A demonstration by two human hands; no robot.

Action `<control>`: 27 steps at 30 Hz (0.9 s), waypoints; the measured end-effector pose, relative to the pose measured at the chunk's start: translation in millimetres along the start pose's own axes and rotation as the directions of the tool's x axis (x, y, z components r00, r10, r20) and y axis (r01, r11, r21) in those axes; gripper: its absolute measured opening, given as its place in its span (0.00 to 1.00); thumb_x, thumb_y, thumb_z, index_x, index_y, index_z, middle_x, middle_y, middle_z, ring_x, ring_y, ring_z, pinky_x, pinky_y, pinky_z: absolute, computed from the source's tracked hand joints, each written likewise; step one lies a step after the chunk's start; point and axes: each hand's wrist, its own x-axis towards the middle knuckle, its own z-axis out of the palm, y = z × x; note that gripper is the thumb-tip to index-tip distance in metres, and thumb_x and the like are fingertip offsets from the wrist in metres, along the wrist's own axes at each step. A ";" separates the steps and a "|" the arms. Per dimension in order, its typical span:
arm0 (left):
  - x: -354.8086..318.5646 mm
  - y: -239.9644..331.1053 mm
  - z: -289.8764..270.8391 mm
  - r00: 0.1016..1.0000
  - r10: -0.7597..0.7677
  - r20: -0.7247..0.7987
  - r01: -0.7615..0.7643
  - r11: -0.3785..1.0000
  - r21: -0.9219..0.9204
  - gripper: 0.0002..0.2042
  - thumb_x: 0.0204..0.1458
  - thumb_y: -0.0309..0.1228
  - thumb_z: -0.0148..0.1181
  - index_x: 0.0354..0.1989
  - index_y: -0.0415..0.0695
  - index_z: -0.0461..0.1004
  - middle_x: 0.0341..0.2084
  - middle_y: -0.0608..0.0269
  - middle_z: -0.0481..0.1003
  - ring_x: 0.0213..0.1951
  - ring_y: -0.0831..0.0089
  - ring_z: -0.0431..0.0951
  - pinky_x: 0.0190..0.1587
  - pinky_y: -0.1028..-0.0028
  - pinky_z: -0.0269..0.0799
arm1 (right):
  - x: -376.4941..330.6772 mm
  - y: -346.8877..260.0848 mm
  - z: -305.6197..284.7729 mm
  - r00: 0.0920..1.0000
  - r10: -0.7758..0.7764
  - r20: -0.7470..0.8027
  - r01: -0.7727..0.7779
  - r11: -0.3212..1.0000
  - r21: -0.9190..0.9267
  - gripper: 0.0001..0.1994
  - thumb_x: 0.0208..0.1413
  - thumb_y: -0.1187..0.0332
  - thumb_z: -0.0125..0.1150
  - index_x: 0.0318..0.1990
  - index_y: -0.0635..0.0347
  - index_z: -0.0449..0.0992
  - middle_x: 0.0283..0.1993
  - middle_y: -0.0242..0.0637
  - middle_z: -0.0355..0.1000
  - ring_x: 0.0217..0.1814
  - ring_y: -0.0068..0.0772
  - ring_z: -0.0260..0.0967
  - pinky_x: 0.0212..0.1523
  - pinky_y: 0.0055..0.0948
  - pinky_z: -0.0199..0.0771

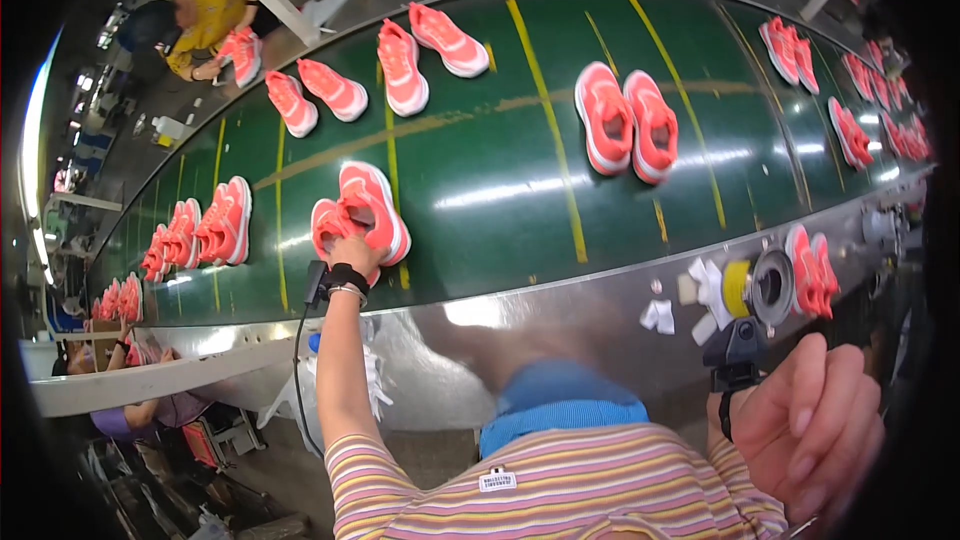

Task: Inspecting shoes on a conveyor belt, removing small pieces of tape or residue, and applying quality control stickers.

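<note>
My left hand [352,248] reaches out over the green conveyor belt [480,170] and grips a pair of coral-pink running shoes [368,208] by their near ends. The shoes lie side by side on the belt close to its front edge. My right hand [815,420] hangs at the lower right, off the belt, its fingers loosely curled and apart with nothing in them. A black wrist device [340,278] with a cable sits on my left wrist, and another black wrist device [735,350] on the right.
More pink shoe pairs ride the belt: one pair [627,122] at centre right, a pair [222,222] at left, others farther back. A metal ledge [560,310] fronts the belt, with a yellow tape roll [738,288] and shoes [812,272]. A person in yellow [205,25] works across.
</note>
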 end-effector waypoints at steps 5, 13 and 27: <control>-101.9 30.7 36.4 0.882 0.352 -0.313 -0.411 0.900 -0.143 0.32 0.32 0.50 0.66 0.46 0.45 0.70 0.42 0.45 0.69 0.36 0.52 0.76 0.36 0.62 0.73 | -36.2 -12.1 2.5 0.999 -0.045 -0.021 0.043 0.998 -0.048 0.06 0.46 0.67 0.62 0.23 0.42 0.71 0.24 0.16 0.64 0.31 0.17 0.56 0.37 0.20 0.53; -258.4 60.2 114.4 0.829 0.531 -0.175 -0.556 0.815 -0.163 0.16 0.31 0.44 0.68 0.31 0.53 0.78 0.32 0.53 0.68 0.39 0.57 0.68 0.46 0.57 0.58 | -137.4 98.3 -77.4 0.720 0.619 -0.314 -0.692 0.611 -0.385 0.20 0.48 0.72 0.62 0.50 0.64 0.68 0.41 0.36 0.67 0.42 0.22 0.64 0.45 0.20 0.65; -243.6 -2.5 137.9 0.982 0.134 -0.133 -0.170 0.333 -0.927 0.23 0.41 0.27 0.63 0.46 0.37 0.62 0.41 0.56 0.65 0.46 0.66 0.67 0.47 0.70 0.65 | -284.9 214.9 -67.4 0.606 0.690 -0.395 -0.761 0.359 -0.541 0.47 0.36 0.58 0.71 0.61 0.69 0.48 0.58 0.58 0.55 0.61 0.54 0.52 0.59 0.42 0.54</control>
